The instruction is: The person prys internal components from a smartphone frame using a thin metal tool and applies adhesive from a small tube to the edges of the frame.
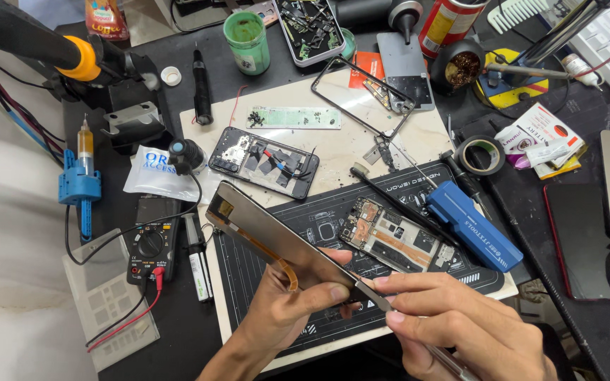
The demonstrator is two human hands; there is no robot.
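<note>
My left hand grips a phone display panel, held tilted with its back up and an orange flex cable curling off its underside. My right hand pinches a thin metal tool, its flat tip touching the lower corner of the panel near my left thumb. Just beyond lies an opened phone body with bare circuit boards on the black work mat. A second opened phone rests farther back on the pale board.
A blue tool case and tape roll lie to the right. A multimeter with red and black leads sits left, beside a blue stand. A green cup, parts tray and dark phones ring the bench.
</note>
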